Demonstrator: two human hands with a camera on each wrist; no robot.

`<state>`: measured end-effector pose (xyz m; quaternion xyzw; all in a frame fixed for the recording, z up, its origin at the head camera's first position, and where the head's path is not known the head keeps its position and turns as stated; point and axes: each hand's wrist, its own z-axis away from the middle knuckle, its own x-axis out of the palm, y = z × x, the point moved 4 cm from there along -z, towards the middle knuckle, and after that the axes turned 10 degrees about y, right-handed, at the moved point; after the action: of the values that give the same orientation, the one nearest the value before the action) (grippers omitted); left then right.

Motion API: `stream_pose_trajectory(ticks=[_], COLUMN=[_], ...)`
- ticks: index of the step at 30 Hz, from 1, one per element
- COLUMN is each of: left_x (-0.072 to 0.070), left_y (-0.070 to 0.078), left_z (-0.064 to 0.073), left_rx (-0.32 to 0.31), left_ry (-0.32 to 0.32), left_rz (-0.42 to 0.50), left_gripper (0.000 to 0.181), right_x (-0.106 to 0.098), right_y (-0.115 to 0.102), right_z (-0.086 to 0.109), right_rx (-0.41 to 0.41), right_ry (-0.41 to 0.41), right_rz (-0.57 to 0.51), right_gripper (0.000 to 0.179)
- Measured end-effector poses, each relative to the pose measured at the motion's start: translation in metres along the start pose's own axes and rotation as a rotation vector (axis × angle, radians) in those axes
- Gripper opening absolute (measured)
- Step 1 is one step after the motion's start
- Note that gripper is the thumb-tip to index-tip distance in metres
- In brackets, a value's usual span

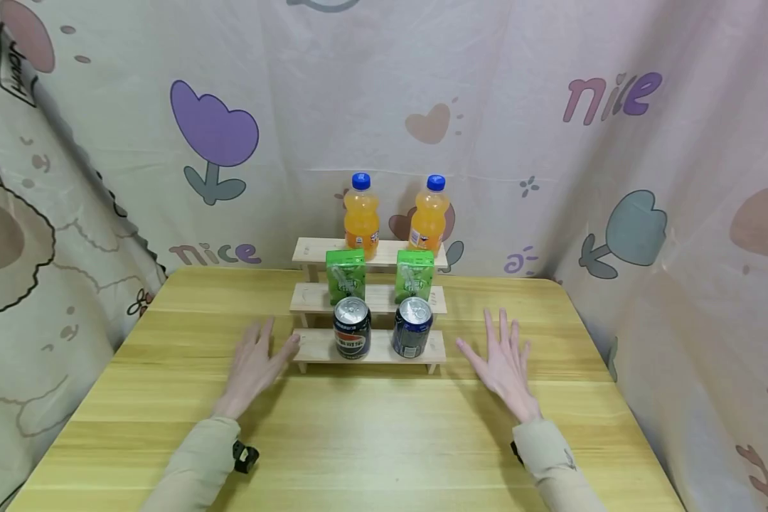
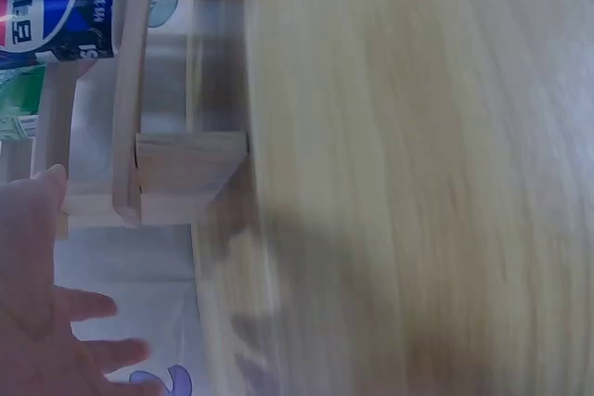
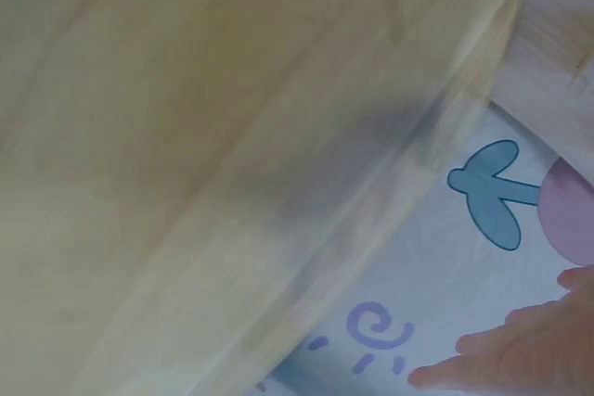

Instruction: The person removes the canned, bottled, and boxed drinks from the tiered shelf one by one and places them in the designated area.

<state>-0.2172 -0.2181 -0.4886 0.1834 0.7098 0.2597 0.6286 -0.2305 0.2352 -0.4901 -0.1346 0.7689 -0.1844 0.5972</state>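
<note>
A three-tier wooden stand (image 1: 382, 348) stands in the middle of the table. Two dark blue soda cans, one at left (image 1: 352, 340) and one at right (image 1: 413, 338), are on its bottom step. Behind them two green drink cartons (image 1: 345, 274) occupy the middle step, and two orange drink bottles (image 1: 361, 213) with blue caps the top one. My left hand (image 1: 252, 366) hovers by the stand's left end, fingers spread, thumb tip right at the bottom step's edge. On the other side my right hand (image 1: 504, 364) is spread, apart from the stand, holding nothing.
The wood-grain table (image 1: 371, 434) spreads out around the stand. A printed curtain (image 1: 333, 107) hangs behind the table and along both sides. Each wrist wears a small black device, the left one (image 1: 245, 456) showing more fully.
</note>
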Motion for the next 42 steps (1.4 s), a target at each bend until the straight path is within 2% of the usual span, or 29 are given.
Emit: stream_pose_trajectory(ticks=[4,8,12,16,24,29,33,42], left_x=[0.002,0.003,0.004,0.005,0.006,0.006,0.006,0.010], left_y=[0.002,0.003,0.003,0.000,0.000,0.000,0.001,-0.001], left_z=[-0.002,-0.004,-0.007,-0.009,-0.011,-0.013,-0.014,-0.016], left_rx=[-0.024,-0.013,-0.003,-0.010,-0.048,-0.083,-0.118,-0.238], left_ry=[-0.033,-0.018,-0.003,-0.007,-0.047,-0.088,-0.134,-0.174], left_rz=[0.130,0.212,0.232,0.226,0.255,0.297,0.344,0.525], left_gripper=[0.091,0.076,0.060,0.052,0.046,0.046,0.047,0.044], right_x=[-0.004,-0.008,-0.013,-0.018,-0.035,-0.053,-0.065,-0.088], right_y=[-0.006,-0.010,-0.014,-0.018,-0.033,-0.049,-0.061,-0.087], right_z=[-0.004,-0.011,-0.019,-0.026,-0.042,-0.056,-0.068,-0.101], right_rx=[0.017,0.025,0.031,0.036,0.060,0.081,0.080,0.055], right_ry=[0.008,0.018,0.017,0.018,0.038,0.036,0.025,0.025], right_rz=[-0.071,-0.150,-0.255,-0.365,-0.638,-0.762,-0.828,-0.831], right_gripper=[0.095,0.093,0.086,0.077,0.057,0.051,0.051,0.054])
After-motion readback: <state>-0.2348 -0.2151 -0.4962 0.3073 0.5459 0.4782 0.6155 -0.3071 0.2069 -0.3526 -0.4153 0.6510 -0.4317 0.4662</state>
